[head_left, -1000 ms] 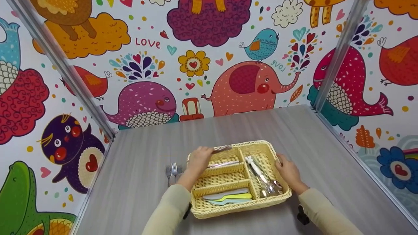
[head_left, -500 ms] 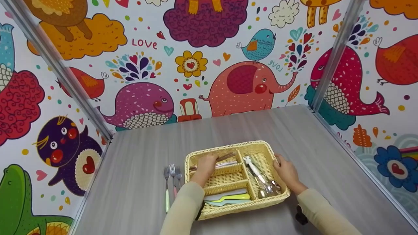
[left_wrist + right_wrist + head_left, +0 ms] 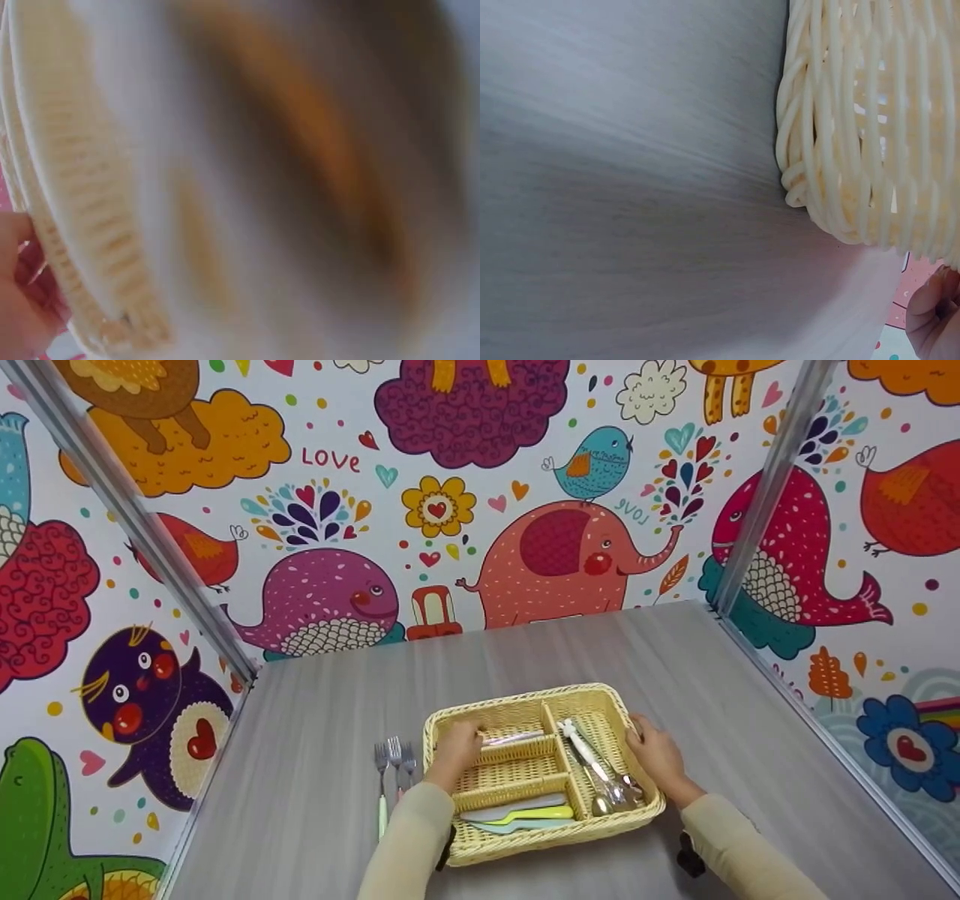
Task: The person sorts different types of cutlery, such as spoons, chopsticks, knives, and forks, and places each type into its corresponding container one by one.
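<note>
A cream woven basket [image 3: 555, 838] with several compartments stands on the table. My left hand [image 3: 454, 751] is in its back-left compartment with fingers bent; whether they hold anything is hidden. Pinkish slender utensils [image 3: 514, 738] lie just right of those fingers. My right hand [image 3: 658, 754] grips the basket's right rim. Spoons [image 3: 616, 791] fill part of the long right compartment. Knives [image 3: 517, 813], with a yellow one among them, lie in the front-left compartment. The left wrist view is mostly blurred, with the left hand [image 3: 26, 289] at its edge. The right wrist view shows the basket's woven wall [image 3: 877, 127].
Several forks [image 3: 394, 754] lie on the table left of the basket, partly behind the left sleeve [image 3: 409, 840]. The grey wood-grain table [image 3: 315, 750] meets cartoon-printed walls [image 3: 330, 592] at the back and sides.
The left hand moved from over the basket's back-left rim down into that compartment, then slightly left. Slender utensils visible at its fingers earlier no longer show there. The right hand stays on the rim.
</note>
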`<action>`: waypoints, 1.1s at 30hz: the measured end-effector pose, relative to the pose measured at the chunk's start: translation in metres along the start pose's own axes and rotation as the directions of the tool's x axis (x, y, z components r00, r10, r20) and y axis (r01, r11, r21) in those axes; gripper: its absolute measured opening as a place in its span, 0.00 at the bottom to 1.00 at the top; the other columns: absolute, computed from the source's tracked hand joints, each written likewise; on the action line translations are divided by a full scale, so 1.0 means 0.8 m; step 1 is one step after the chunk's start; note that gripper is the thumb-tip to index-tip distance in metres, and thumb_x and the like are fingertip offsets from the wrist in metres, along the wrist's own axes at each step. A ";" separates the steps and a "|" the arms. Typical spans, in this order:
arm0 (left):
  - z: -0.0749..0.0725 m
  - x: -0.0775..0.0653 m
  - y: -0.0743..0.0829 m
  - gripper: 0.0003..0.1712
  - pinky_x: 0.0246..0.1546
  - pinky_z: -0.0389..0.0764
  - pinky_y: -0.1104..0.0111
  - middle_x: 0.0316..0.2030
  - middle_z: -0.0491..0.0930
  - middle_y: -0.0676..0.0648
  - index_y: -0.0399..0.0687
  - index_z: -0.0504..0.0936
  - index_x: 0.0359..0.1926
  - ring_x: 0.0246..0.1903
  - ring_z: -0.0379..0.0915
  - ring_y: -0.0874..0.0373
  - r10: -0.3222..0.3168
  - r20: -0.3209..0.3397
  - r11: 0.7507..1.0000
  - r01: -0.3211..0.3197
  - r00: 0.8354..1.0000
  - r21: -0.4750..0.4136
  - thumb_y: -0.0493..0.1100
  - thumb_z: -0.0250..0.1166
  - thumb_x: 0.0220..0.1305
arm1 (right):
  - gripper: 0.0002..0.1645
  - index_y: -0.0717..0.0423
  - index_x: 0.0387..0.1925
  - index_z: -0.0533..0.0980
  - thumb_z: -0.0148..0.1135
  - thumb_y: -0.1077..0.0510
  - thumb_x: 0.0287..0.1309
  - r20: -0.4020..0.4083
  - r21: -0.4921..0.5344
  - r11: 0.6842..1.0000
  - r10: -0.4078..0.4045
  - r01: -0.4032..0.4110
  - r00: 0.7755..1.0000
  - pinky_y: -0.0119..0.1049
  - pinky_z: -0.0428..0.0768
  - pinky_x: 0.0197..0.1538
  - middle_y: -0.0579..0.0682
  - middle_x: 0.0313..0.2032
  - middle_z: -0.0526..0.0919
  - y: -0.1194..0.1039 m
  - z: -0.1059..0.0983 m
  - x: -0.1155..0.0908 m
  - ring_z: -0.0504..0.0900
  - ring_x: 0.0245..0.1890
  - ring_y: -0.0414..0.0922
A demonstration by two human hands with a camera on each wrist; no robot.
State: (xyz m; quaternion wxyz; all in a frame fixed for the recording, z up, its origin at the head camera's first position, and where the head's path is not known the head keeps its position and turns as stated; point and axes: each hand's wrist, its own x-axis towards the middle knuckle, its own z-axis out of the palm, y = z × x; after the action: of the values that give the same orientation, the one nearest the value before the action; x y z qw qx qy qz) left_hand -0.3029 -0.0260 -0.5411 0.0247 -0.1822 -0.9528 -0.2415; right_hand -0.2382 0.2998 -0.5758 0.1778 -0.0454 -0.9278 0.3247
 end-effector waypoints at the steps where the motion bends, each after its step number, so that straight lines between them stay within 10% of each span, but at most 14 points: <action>1: -0.005 0.000 -0.004 0.10 0.31 0.79 0.62 0.35 0.82 0.45 0.42 0.82 0.41 0.34 0.78 0.52 -0.023 0.009 0.999 0.023 1.000 -0.045 0.34 0.57 0.59 | 0.19 0.62 0.51 0.73 0.54 0.59 0.59 0.001 0.002 1.000 0.001 -0.001 1.000 0.32 0.57 0.16 0.40 0.10 0.59 0.000 0.000 0.000 0.56 0.10 0.36; 7: -0.044 0.000 -0.038 0.11 0.36 0.77 0.60 0.35 0.82 0.45 0.41 0.81 0.43 0.35 0.77 0.51 -0.161 -0.095 0.966 0.137 0.982 -0.217 0.39 0.59 0.60 | 0.20 0.61 0.52 0.73 0.54 0.59 0.58 0.008 0.002 1.000 0.019 -0.019 1.000 0.33 0.57 0.17 0.41 0.11 0.61 0.000 -0.001 0.000 0.58 0.11 0.38; 16: -0.102 -0.034 -0.098 0.14 0.39 0.76 0.55 0.38 0.81 0.39 0.37 0.79 0.46 0.38 0.77 0.47 -0.335 -0.219 0.931 0.288 0.916 -0.223 0.38 0.56 0.61 | 0.22 0.62 0.55 0.70 0.51 0.57 0.61 0.058 0.009 0.999 0.046 -0.046 0.997 0.32 0.58 0.16 0.43 0.11 0.63 0.003 -0.006 0.001 0.59 0.11 0.38; 23: -0.097 -0.082 -0.138 0.21 0.46 0.74 0.52 0.48 0.76 0.32 0.30 0.74 0.49 0.47 0.73 0.38 -0.554 -0.005 0.829 0.551 0.833 -0.093 0.41 0.55 0.58 | 0.22 0.62 0.55 0.71 0.51 0.56 0.61 0.051 0.007 0.999 0.041 -0.041 0.998 0.32 0.58 0.16 0.42 0.11 0.63 0.002 -0.006 0.002 0.58 0.11 0.38; 33: -0.070 -0.112 -0.139 0.07 0.14 0.72 0.73 0.17 0.71 0.44 0.35 0.71 0.22 0.15 0.69 0.58 -0.650 0.209 0.728 0.678 0.731 -0.107 0.36 0.60 0.49 | 0.21 0.62 0.54 0.71 0.52 0.58 0.61 0.054 0.008 0.999 0.034 -0.035 0.998 0.33 0.58 0.17 0.42 0.12 0.62 -0.002 -0.003 0.002 0.59 0.12 0.39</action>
State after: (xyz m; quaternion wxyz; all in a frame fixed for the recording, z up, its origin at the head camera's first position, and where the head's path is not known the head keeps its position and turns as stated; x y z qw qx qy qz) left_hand -0.2618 -0.1735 -0.5538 -0.1549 0.1515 -0.9283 -0.3022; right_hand -0.2388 0.3002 -0.5728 0.1475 -0.0520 -0.9299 0.3329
